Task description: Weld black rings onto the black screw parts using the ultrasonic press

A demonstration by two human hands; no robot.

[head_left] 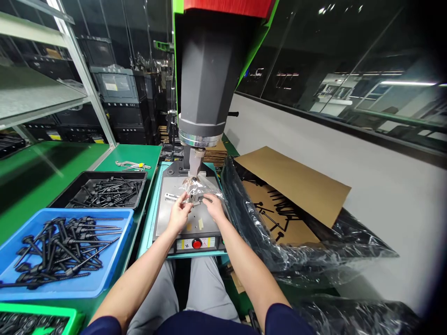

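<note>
Both my hands rest on the grey metal plate (166, 218) of a press machine, under its dark grey head (206, 79). My left hand (179, 215) and my right hand (213, 207) pinch a small clear plastic bag (197, 188) from either side. A small dark part sits between my fingertips inside the bag, right below the machine's metal horn (195, 163). The fingers of both hands are closed on the bag.
A blue tray (70, 288) and a black tray (87, 179) hold several long black screw-like parts on the green table at left. A cardboard box (296, 186) lined with black plastic film stands at right. A red button (196, 243) sits on the machine's front. Metal shelving rises at far left.
</note>
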